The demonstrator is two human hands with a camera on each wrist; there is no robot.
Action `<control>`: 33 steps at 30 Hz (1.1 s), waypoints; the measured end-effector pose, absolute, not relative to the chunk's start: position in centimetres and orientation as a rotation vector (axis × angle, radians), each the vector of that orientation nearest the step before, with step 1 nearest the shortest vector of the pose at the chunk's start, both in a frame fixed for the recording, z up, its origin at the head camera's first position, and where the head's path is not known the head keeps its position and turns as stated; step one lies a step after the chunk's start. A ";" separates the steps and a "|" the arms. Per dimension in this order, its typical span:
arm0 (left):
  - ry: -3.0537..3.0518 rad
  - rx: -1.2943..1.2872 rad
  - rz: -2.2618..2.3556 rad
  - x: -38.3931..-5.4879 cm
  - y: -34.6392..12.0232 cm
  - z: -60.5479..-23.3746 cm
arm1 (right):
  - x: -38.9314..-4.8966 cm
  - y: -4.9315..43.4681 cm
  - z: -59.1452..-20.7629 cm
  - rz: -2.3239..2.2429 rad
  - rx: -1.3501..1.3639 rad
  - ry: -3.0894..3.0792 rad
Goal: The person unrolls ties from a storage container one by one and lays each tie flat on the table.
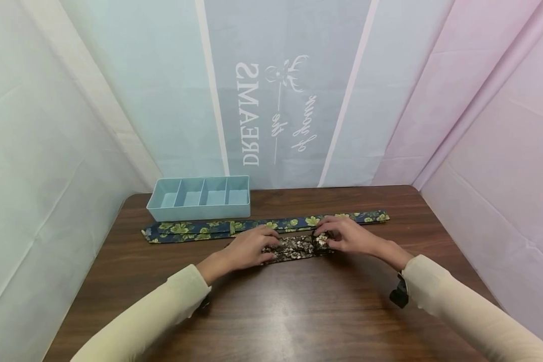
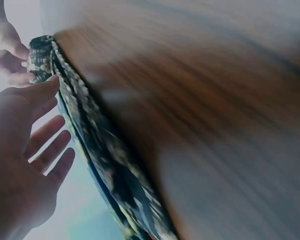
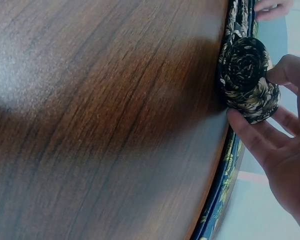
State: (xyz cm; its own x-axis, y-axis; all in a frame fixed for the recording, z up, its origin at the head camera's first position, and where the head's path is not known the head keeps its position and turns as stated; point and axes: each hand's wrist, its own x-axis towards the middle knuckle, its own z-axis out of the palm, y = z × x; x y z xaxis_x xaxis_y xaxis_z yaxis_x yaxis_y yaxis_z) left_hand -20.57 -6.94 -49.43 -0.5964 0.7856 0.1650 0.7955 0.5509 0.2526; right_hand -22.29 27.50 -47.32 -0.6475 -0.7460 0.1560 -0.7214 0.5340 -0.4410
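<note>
A black necktie (image 1: 296,246) with pale flowers lies across the table, its right end wound into a roll. Side on, the right wrist view shows the spiral of that roll (image 3: 245,70). My right hand (image 1: 353,239) grips the roll between thumb and fingers. Over the flat, unrolled length to the left, my left hand (image 1: 249,249) has its fingers spread loosely at the fabric. The left wrist view shows this hand (image 2: 15,150) with fingers nearly straight along the tie's edge. Just behind lies a blue necktie (image 1: 199,229) with yellow-green flowers, stretched lengthwise.
A light blue tray (image 1: 203,212) with several compartments stands at the back left, right behind the blue necktie. Dark brown wood table (image 1: 280,311) extends toward the person. Printed fabric (image 1: 285,25) hangs along the back edge, and pale cloth walls stand on both sides.
</note>
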 end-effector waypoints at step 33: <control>-2.847 -1.343 -0.343 -20.9 -0.9 -50.3 | -22.2 27.3 -48.2 -0.680 -1.265 2.921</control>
State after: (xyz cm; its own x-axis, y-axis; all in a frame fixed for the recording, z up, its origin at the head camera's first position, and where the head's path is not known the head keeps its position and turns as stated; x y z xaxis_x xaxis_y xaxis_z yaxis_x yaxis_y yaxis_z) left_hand -20.94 -0.89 -50.30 -0.6401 0.7652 0.0693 0.7597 0.6169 0.2055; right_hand -22.20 27.31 -48.22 -0.6926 -0.6716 0.2633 -0.7188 0.6118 -0.3301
